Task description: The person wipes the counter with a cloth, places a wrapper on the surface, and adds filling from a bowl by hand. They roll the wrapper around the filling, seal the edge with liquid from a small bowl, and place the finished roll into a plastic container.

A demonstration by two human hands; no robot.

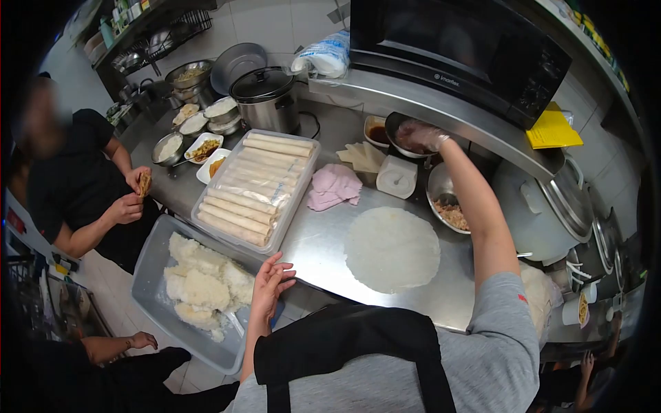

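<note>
A round, pale wrapper sheet [392, 249] lies flat on the steel counter. Beyond it, my right hand [432, 140], in a clear glove, reaches into a dark bowl [394, 129] of reddish filling; its fingertips are hard to make out. My left hand [273, 281] is bare and empty, fingers apart, near the counter's front edge. It is close to the corner of a plastic container [278, 237] with long rolls [237, 219]. A white scale [396, 176], pale triangular slices [361, 157] and a pink cloth [334, 186] sit behind the sheet.
A metal bowl [442, 180] with minced filling stands at the right. A grey tub [153, 270] of white rice-like food is at lower left. One person [82, 172] stands at left holding food; another person's hand [142, 340] shows below. A microwave [454, 51] hangs over the counter.
</note>
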